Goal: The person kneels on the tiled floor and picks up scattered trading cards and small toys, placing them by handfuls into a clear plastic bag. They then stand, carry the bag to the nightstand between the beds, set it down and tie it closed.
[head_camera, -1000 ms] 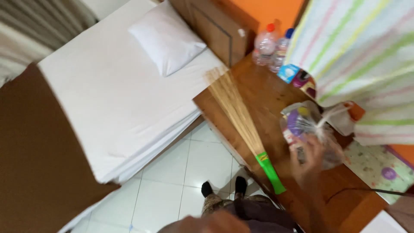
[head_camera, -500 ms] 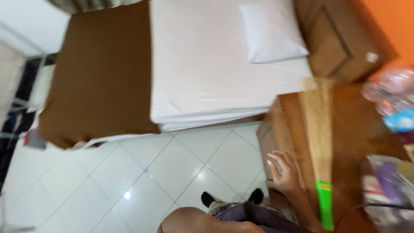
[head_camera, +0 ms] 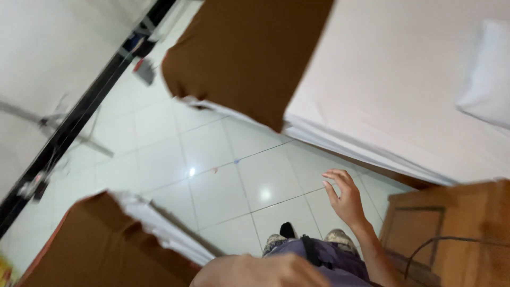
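My right hand hangs in the air over the white tiled floor, fingers apart and holding nothing. It is just left of a wooden table and in front of the near edge of a bed with a white sheet. My left hand is not clearly in view; a blurred skin-coloured shape at the bottom edge could be an arm. My feet stand on the tiles below the right hand.
A brown blanket covers the foot of the bed and a white pillow lies at the right. A second bed with a brown cover is at the lower left. A dark cable crosses the table. A black frame runs along the left.
The view has swung left, away from the table; the broom, bottles and bag are out of view. My right hand has come off the table edge and is now over the floor.
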